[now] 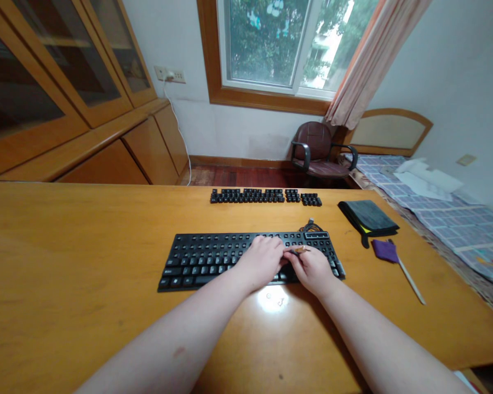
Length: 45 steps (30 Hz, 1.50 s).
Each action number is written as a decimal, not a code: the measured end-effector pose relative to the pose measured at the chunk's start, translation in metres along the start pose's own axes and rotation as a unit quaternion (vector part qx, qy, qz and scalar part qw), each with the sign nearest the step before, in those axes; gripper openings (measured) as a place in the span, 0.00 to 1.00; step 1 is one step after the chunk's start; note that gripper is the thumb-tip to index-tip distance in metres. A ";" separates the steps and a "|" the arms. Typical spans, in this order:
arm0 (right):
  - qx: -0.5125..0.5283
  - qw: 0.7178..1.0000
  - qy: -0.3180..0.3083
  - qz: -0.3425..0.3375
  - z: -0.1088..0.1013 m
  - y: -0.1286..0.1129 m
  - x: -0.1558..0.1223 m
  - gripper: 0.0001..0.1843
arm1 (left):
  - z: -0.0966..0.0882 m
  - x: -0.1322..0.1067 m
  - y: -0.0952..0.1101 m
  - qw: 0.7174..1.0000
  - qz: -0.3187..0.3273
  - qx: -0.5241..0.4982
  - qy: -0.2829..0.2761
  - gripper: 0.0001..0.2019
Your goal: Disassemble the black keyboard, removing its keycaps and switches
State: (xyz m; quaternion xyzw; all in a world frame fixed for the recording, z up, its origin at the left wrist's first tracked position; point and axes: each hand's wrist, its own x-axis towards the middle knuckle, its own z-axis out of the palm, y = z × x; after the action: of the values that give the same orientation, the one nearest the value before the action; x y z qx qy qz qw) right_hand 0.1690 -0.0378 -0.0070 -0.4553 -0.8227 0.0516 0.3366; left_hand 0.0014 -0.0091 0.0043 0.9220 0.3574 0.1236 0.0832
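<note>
A black keyboard (205,260) lies in the middle of the wooden desk (66,262). My left hand (261,261) rests on its right-centre keys with the fingers curled down onto them. My right hand (310,268) sits beside it on the keyboard's right part, pinching a small thin tool with an orange-brown handle (299,250) that points left toward the keys. A row of loose black keycaps (265,196) is laid out farther back on the desk. The keyboard's coiled cable (310,225) lies just behind it.
A folded black cloth or pouch (367,216) lies at the right, with a purple cloth (385,250) and a pale stick (411,280) near it. Wooden cabinets stand to the left, a brown armchair (318,150) under the window, and a bed (447,213) on the right.
</note>
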 end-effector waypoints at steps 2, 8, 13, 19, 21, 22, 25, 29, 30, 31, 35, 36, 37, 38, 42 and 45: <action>0.002 1.000 -0.002 0.000 0.001 0.000 0.000 0.11 | 0.000 0.000 0.000 1.000 0.001 0.001 -0.001 0.09; -0.004 1.000 -0.006 -0.001 -0.003 -0.003 0.003 0.12 | 0.001 0.000 0.001 1.000 0.003 -0.001 -0.007 0.10; 0.012 1.000 0.011 0.013 -0.008 -0.007 0.005 0.13 | 0.000 0.000 0.000 1.000 -0.005 -0.023 -0.007 0.09; 0.022 0.992 0.076 0.100 -0.010 0.000 0.004 0.13 | -0.002 0.000 -0.003 0.996 -0.014 -0.086 0.013 0.08; 0.049 0.985 0.093 0.138 -0.011 0.004 0.003 0.14 | -0.001 0.001 -0.004 0.994 -0.018 -0.104 0.020 0.08; 0.064 0.980 0.100 0.158 -0.011 0.005 0.002 0.14 | -0.001 0.001 -0.004 0.993 -0.020 -0.110 0.022 0.09; 0.098 0.966 0.128 0.202 -0.013 0.010 0.003 0.16 | 0.002 0.002 -0.006 0.991 -0.024 -0.128 0.030 0.10; 0.116 0.955 0.187 0.197 -0.017 0.013 0.004 0.13 | 0.002 0.004 -0.008 0.980 -0.061 -0.180 0.055 0.13; 0.123 0.956 0.196 0.180 -0.018 0.013 0.004 0.12 | 0.001 0.004 -0.008 0.975 -0.077 -0.198 0.061 0.13; 0.131 0.958 0.201 0.158 -0.019 0.014 0.005 0.12 | 0.000 0.004 -0.008 0.970 -0.092 -0.215 0.065 0.14; 0.110 0.975 0.170 0.091 -0.021 0.015 0.006 0.09 | -0.002 0.005 -0.008 0.955 -0.127 -0.257 0.071 0.14; 0.090 0.981 0.149 0.083 -0.022 0.015 0.006 0.09 | -0.002 0.005 -0.008 0.953 -0.129 -0.264 0.073 0.15; 0.070 0.987 0.122 0.074 -0.022 0.016 0.007 0.11 | -0.002 0.005 -0.009 0.951 -0.129 -0.271 0.076 0.16; 0.053 0.992 0.092 0.065 -0.022 0.016 0.008 0.12 | -0.002 0.005 -0.009 0.949 -0.130 -0.276 0.078 0.17; 0.006 0.999 -0.017 0.034 -0.019 0.014 0.010 0.14 | 0.001 0.004 -0.010 0.949 -0.133 -0.275 0.083 0.19; -0.004 0.998 -0.056 0.018 -0.014 0.012 0.011 0.18 | 0.002 0.003 -0.010 0.951 -0.122 -0.272 0.086 0.19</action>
State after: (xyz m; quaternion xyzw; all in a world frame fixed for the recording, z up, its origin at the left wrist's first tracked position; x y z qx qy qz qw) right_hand 0.1826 -0.0252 0.0048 -0.4673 -0.8323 0.0803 0.2870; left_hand -0.0025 0.0002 0.0005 0.7996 0.4259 0.2841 0.3138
